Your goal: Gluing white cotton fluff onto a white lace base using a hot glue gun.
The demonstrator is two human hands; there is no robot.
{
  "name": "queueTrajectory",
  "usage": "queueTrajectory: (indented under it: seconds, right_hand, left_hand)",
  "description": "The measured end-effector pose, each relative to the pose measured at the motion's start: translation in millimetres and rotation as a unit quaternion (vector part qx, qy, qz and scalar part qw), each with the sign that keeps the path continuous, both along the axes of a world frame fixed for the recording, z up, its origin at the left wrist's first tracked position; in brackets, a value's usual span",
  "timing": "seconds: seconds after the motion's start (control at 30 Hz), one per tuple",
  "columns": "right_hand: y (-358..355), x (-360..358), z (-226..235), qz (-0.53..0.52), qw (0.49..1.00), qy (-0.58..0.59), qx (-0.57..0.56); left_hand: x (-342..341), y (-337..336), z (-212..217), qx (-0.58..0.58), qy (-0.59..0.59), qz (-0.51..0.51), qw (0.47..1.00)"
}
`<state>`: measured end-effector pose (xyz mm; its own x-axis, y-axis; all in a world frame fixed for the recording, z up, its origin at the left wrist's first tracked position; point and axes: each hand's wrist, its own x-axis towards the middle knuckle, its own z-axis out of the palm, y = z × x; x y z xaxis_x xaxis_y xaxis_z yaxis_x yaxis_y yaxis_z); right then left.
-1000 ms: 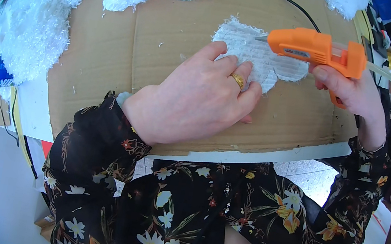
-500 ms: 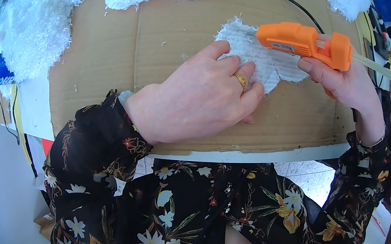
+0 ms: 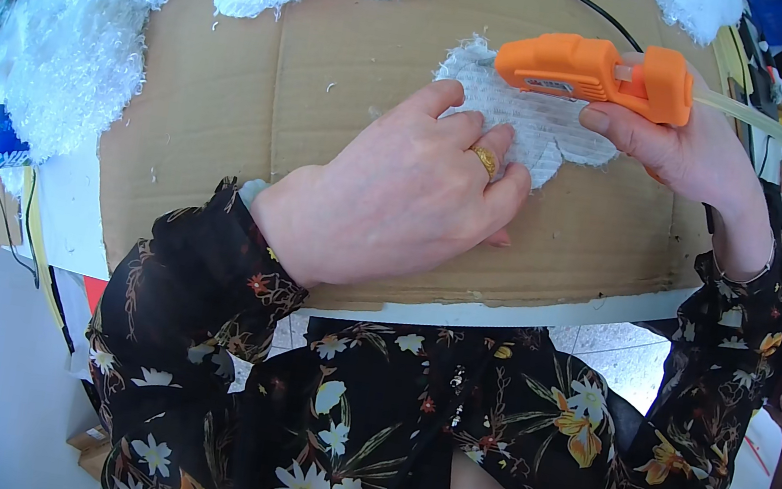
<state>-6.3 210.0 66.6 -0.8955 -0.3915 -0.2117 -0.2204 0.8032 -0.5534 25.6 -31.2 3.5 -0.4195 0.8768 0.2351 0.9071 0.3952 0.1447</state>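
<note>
Two bare hands are at work over one small piece of white cloth [image 3: 564, 132] with ragged edges, and it lies flat on a big brown cardboard sheet [image 3: 216, 127]. The left hand [image 3: 397, 190] is palm down and not wrapped around anything, with its bent fingertips resting on the left and lower part of the cloth. So the cloth sits under those fingertips and pokes out past them, up and to the right. A gold ring [image 3: 484, 162] is on one of its fingers. The right hand [image 3: 698, 154] is wrapped around an orange glue gun [image 3: 579, 67], with its thumb along the near side. The gun's front points left, over the top part of the cloth, so the cloth is below the gun and to the left of the right hand. You cannot see the gun's tip well, so you cannot tell if it touches the cloth. A long, cloudy glue stick [image 3: 768, 125] comes out of the gun's back. Above the gun, a black cord [image 3: 593, 9] curves across the cardboard. Fluffy white fabric [image 3: 78, 36] lies at the far left, well apart from both hands.
</note>
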Motion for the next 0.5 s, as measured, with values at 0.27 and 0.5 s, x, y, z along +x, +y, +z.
queueTrajectory:
  seconds: [0.27,0.5]
  right_hand:
    - [17,1,0,-0.015,0.999,-0.02,0.039]
    - [22,1,5,-0.024,0.997,-0.056,0.046]
  left_hand:
    - [-2,0,-4,-0.011,-0.005,0.001,1.0]
    - [-4,0,-6,0.037,0.026,-0.003,0.999]
